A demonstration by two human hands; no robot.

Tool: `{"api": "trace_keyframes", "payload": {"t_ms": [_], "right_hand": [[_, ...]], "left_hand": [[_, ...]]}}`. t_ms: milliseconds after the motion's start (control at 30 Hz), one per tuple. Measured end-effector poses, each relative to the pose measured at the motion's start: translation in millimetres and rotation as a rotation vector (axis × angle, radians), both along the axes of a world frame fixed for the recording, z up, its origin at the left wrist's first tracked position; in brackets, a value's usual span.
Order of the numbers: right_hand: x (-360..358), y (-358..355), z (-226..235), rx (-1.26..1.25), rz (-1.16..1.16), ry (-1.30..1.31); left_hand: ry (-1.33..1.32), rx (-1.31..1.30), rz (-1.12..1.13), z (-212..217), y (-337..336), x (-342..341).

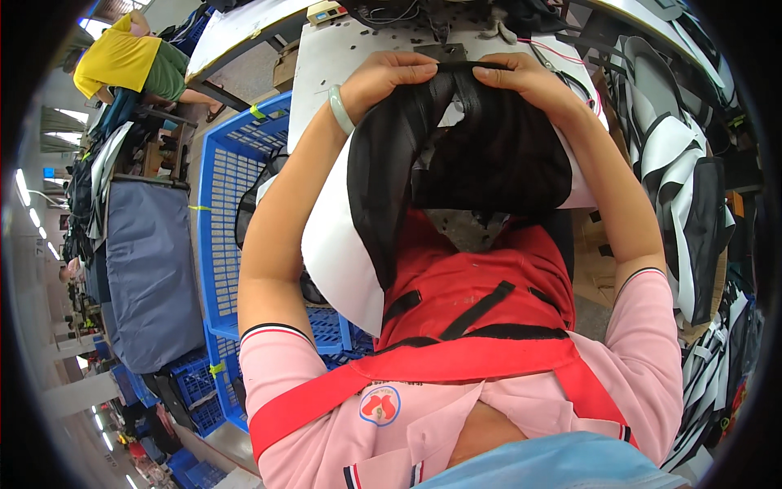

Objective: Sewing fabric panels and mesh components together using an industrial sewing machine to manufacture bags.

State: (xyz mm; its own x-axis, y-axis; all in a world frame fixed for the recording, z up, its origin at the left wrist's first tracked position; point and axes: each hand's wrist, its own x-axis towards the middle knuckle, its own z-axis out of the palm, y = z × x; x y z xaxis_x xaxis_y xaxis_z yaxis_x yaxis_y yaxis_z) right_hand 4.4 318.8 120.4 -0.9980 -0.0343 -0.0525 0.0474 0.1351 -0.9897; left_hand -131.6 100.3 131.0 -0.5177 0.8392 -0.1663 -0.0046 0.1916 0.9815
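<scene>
A black fabric piece [501, 151] with a white backing panel [334, 244] hangs between my two hands. Its top edge is a narrow black band, stretched level near the far side of the worktable. My left hand [389, 75] pinches the left end of that band between thumb and fingers. At the other end, my right hand [521, 77] grips it with the thumb on top. The fabric droops toward me in a loop over my red apron [481, 285]. Just beyond the band sits a small metal plate [463, 54], part of what looks like a sewing machine.
Left of me stands a blue plastic basket [213, 220] with dark pieces in it. Black and white cut pieces [676, 155] hang in a stack at the right. Scissors [541, 57] lie on the white worktable [314, 90]. A person in yellow [122, 57] bends over at the far left.
</scene>
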Motion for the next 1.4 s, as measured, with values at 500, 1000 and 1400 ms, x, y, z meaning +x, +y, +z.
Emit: {"api": "trace_keyframes", "payload": {"t_ms": [500, 1000, 1400], "right_hand": [[-31, 14, -12, 0.043, -0.051, -0.071], [-31, 29, -20, 0.104, -0.27, 0.003], [115, -73, -18, 0.847, 0.539, 0.491]], "left_hand": [[0.112, 0.068, 0.017, -33, 17, -44], [0.519, 0.128, 0.105, -31, 8, -61], [-0.115, 0.363, 0.485, -146, 21, 113]]}}
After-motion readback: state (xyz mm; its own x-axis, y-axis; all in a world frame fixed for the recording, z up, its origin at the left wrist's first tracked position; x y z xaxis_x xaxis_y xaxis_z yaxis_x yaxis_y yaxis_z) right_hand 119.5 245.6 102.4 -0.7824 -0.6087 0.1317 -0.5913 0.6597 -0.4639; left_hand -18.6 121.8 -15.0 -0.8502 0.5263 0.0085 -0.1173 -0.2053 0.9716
